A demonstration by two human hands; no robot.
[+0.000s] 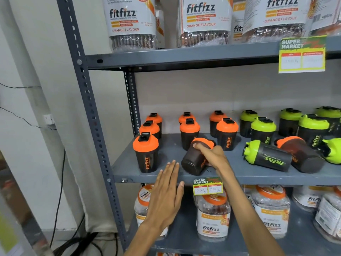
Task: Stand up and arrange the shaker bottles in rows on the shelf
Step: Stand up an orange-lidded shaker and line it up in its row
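Note:
On the grey middle shelf (239, 175), several black shaker bottles with orange lids stand upright at the left, the nearest orange-lidded one (145, 152) by the front edge. My right hand (212, 156) grips a tilted orange-lidded shaker (193, 159) from above, base toward me. My left hand (166, 193) hovers flat and open just in front of the shelf edge, holding nothing. Further right, several green-lidded shakers (263, 131) stand upright. A green-lidded shaker (267, 156) and an orange-lidded shaker (300, 154) lie on their sides. Another green lid (332, 151) shows at the right edge.
Large Fitfizz jars fill the top shelf (203, 21) and the bottom shelf (212, 218). Price tags hang on the shelf edges (207, 187). The perforated grey upright (88, 100) stands at the left, with a white wall and cables behind it.

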